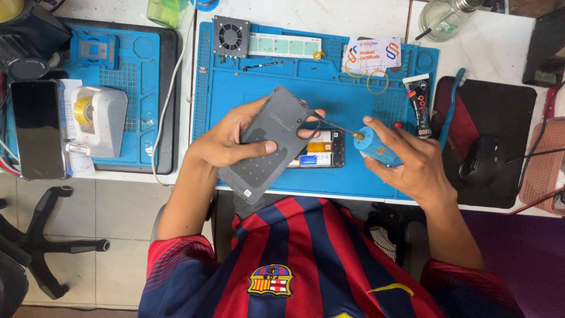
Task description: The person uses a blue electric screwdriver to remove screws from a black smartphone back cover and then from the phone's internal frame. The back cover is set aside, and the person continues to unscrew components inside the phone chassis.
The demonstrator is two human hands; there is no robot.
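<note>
My left hand (226,140) holds a dark grey phone back cover (272,141), tilted above the blue work mat (259,82). In my right hand (412,162) I grip a blue screwdriver (376,147). Its thin metal bit points left and touches the cover's upper right edge. Under the cover lies an opened phone (322,152) on the mat, its orange and blue inner parts showing.
A black glue tube (419,106), a small fan (231,35), rubber bands (376,81) and a white card (372,54) lie on the mat. At left are a tape dispenser (97,121) and a black phone (36,128). A mouse (481,162) sits at right.
</note>
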